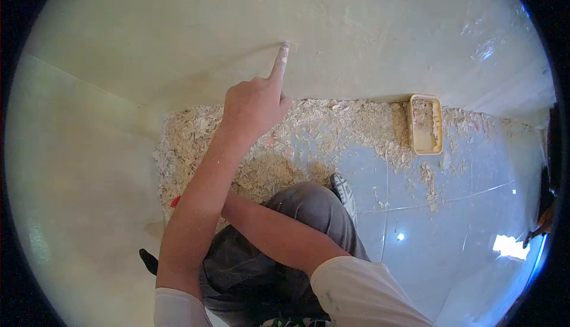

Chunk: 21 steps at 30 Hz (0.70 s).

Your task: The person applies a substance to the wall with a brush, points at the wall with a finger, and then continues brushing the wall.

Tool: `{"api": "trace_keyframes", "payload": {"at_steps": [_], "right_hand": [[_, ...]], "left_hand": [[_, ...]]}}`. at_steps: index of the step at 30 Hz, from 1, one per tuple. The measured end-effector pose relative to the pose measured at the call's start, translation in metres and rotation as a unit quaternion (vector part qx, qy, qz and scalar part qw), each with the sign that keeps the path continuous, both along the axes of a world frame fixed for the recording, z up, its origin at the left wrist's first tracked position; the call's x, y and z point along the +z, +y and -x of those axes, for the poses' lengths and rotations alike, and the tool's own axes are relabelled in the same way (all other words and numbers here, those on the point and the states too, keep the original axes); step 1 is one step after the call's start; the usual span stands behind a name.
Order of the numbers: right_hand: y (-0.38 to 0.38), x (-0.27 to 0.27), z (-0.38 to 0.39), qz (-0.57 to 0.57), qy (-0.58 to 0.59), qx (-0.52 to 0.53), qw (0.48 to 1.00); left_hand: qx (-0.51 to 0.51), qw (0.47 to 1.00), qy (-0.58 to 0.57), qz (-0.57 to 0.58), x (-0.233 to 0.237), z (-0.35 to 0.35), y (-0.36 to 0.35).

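My left hand (254,102) reaches up to the pale wall (380,42), its index finger stretched out and the other fingers curled. The whitened fingertip is at a small mark on the wall, and nothing shows in this hand. My right forearm (279,229) crosses beneath the left one over my bent knee. The right hand is hidden behind the left forearm. A small red piece (175,201) sticks out to the left of the arms; what it belongs to is hidden. Flakes of scraped coating (196,131) lie thickly along the wall's foot, under my arms.
A yellowish rectangular tub (439,126) with pale residue stands by the wall among the flakes. Grey-blue floor tiles (368,232) stretch to the right. My shoe (343,193) is beside the debris. A side wall (77,167) rises on the left. Part of a person (543,220) shows at the right edge.
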State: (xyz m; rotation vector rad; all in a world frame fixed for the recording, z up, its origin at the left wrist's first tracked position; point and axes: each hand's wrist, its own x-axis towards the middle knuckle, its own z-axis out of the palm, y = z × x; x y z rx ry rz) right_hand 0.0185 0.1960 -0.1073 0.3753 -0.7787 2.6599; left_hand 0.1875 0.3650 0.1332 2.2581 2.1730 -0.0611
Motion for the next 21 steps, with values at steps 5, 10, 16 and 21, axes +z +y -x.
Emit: {"api": "trace_keyframes", "payload": {"at_steps": [5,10,16,21], "right_hand": [[-0.001,-0.003,0.003,0.008,0.014,0.013,1.0],[-0.002,-0.005,0.007,0.016,0.027,0.026,0.999],[-0.012,-0.014,0.001,0.027,0.042,0.042,0.998],[-0.005,-0.019,0.003,0.036,0.053,0.053,0.997]], "left_hand": [[-0.007,1.0,-0.006,-0.028,-0.004,0.001,0.0],[-0.003,0.994,-0.018,-0.111,-0.008,0.004,0.009],[-0.001,0.998,0.012,-0.061,-0.019,0.001,0.008],[0.009,0.999,0.001,-0.033,-0.022,-0.001,0.008]]}}
